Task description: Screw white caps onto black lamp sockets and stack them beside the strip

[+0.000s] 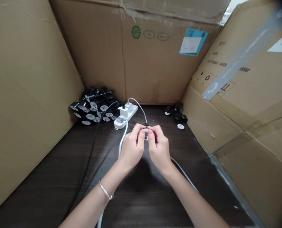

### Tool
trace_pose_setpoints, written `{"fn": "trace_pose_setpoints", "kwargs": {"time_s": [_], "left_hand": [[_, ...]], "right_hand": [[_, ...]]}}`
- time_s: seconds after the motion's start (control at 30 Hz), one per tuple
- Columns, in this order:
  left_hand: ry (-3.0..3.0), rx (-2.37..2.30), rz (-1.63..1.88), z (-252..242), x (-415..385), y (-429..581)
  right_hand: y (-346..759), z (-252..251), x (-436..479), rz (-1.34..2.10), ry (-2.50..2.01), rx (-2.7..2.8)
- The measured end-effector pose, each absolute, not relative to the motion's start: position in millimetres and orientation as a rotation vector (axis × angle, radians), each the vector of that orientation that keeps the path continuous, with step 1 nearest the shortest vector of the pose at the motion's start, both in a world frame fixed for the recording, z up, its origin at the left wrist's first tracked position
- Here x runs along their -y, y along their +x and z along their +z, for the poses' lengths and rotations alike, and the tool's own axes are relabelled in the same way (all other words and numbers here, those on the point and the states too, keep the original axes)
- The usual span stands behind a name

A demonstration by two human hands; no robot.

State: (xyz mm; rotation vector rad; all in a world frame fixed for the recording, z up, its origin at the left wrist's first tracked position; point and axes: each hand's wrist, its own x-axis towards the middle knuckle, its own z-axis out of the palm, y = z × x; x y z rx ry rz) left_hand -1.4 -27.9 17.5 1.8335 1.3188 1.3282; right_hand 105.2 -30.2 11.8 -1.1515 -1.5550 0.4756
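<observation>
My left hand (pixel 134 146) and my right hand (pixel 159 148) meet above the dark table, thumbs and fingertips pinched around a small pale object (pixel 146 130) with a yellow spot. Its shape is mostly hidden by my fingers. A black part (pixel 146 124) shows just beyond the fingertips, where a thin grey cable (pixel 143 109) comes down to it. Behind and left of my hands lies a white power strip (pixel 129 116) with plugs in it.
Many black devices with round white labels (pixel 90 117) are piled at the back left. At the back right lie a few black pieces (pixel 179 114) beside a round white label (pixel 180 126). Cardboard walls (pixel 150 69) enclose the dark table (pixel 179 190). A black cable (pixel 91 148) crosses the left side.
</observation>
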Motion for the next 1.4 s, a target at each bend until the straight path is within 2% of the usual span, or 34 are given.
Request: {"fn": "trace_pose_setpoints", "kwargs": {"time_s": [0.2, 0.4, 0.6, 0.73, 1.07, 1.4], "left_hand": [[1.644, -1.187, 1.377, 12.2, 26.7, 3.4], [1.732, -1.309, 1.446, 12.3, 27.9, 3.1], [1.941, -1.306, 1.494, 12.8, 26.8, 0.3], [1.939, -1.197, 1.528, 9.5, 25.8, 0.3], [2.066, -1.282, 1.528, 8.6, 22.5, 2.5], [2.037, -1.241, 1.747, 10.0, 29.7, 5.3]], "right_hand": [[99.7, 7.6, 28.2, 0.745, -1.075, 1.352], [96.4, 4.6, 29.3, 0.910, -1.013, 1.205], [104.8, 12.8, 26.9, 0.727, -1.145, 1.353], [107.5, 16.5, 25.4, 0.747, -1.107, 1.391], [102.2, 5.8, 26.4, 0.666, -1.086, 1.386], [98.9, -0.2, 28.4, 0.331, -1.003, 1.506]]}}
